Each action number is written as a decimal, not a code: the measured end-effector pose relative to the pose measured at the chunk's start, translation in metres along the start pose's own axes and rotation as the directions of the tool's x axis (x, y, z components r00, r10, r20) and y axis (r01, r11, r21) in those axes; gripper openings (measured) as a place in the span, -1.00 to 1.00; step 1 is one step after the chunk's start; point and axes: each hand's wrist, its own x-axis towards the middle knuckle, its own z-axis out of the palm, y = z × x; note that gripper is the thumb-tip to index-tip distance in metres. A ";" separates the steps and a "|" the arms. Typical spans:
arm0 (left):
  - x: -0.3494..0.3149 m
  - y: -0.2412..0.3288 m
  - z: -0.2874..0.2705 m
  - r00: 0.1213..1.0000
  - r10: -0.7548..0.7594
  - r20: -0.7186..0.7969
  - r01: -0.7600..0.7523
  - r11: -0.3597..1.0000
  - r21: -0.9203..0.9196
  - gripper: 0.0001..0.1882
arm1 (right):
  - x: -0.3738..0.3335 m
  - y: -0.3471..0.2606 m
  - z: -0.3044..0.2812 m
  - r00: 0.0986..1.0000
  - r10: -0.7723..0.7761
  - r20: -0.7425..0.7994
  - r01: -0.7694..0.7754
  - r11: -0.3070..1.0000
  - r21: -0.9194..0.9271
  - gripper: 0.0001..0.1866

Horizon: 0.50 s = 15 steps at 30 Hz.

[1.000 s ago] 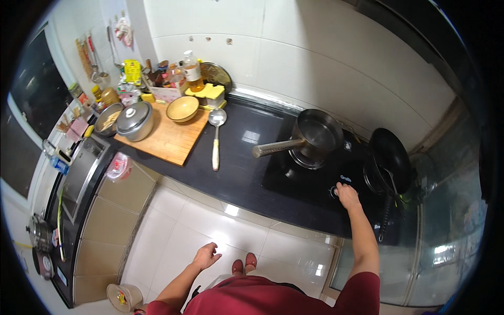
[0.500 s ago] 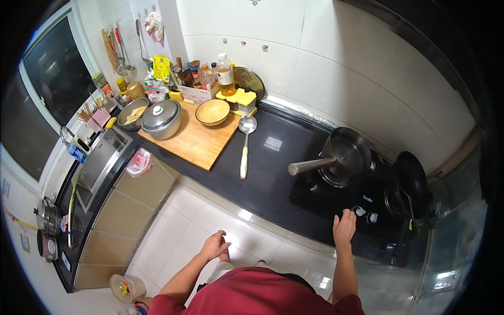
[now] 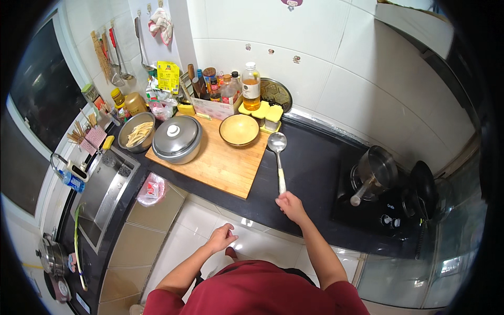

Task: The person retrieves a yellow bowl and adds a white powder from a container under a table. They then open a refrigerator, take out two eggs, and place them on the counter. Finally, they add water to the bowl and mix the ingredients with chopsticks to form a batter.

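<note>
A metal ladle (image 3: 279, 157) with a pale handle lies on the black counter, its bowl toward the wall. My right hand (image 3: 290, 206) is at the near end of that handle, fingers closed around its tip. My left hand (image 3: 221, 238) hangs in front of my body over the floor, loosely curled with fingers a little apart and nothing in it. Left of the ladle, a yellow bowl (image 3: 239, 129) and a lidded grey pot (image 3: 177, 139) sit on a wooden cutting board (image 3: 226, 170).
To the right, a saucepan (image 3: 379, 165) stands on the black gas stove (image 3: 349, 210), beside a dark wok (image 3: 422, 184). A metal bowl of pale strips (image 3: 137, 131), a sink (image 3: 105, 194) and bottles with an oil bottle (image 3: 251, 88) are along the left and back.
My right hand has moved left from near the stove knobs to the ladle's handle. The view has shifted right-to-left toward the cutting board; my left hand stays in front of my body.
</note>
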 end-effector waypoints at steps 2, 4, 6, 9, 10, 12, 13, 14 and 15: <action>0.004 -0.012 -0.020 0.999 -0.026 -0.040 0.026 1.000 -0.009 -0.61 | 0.039 -0.018 0.023 0.996 0.064 0.068 -0.074 0.986 0.148 -0.79; 0.007 -0.020 -0.031 0.996 -0.076 -0.049 0.072 0.995 -0.070 -0.62 | 0.078 -0.030 0.040 0.984 0.138 0.112 -0.165 0.941 0.294 -0.78; 0.010 -0.023 -0.037 0.992 -0.115 -0.050 0.108 0.985 -0.132 -0.64 | 0.120 -0.038 0.055 0.975 0.192 0.109 -0.220 0.893 0.392 -0.75; 0.017 -0.026 -0.043 0.990 -0.135 -0.051 0.124 0.977 -0.174 -0.66 | 0.185 -0.036 0.073 0.967 0.247 0.062 -0.245 0.834 0.494 -0.69; 0.021 -0.022 -0.045 0.988 -0.146 -0.039 0.136 0.971 -0.199 -0.68 | 0.204 -0.032 0.075 0.943 0.325 0.066 -0.304 0.765 0.568 -0.64; 0.025 -0.031 -0.047 0.986 -0.152 -0.063 0.131 0.957 -0.259 -0.67 | 0.240 -0.042 0.086 0.903 0.422 0.077 -0.359 0.648 0.671 -0.50; 0.027 -0.036 -0.048 0.985 -0.153 -0.074 0.126 0.951 -0.281 -0.66 | 0.254 -0.048 0.091 0.893 0.446 0.066 -0.365 0.631 0.685 -0.42; 0.027 -0.032 -0.051 0.985 -0.163 -0.057 0.137 0.939 -0.315 -0.66 | 0.263 -0.052 0.096 0.882 0.469 0.043 -0.371 0.637 0.675 -0.46; 0.032 -0.029 -0.057 0.983 -0.173 -0.067 0.146 0.942 -0.303 -0.66 | 0.272 -0.056 0.099 0.870 0.493 0.017 -0.378 0.643 0.667 -0.49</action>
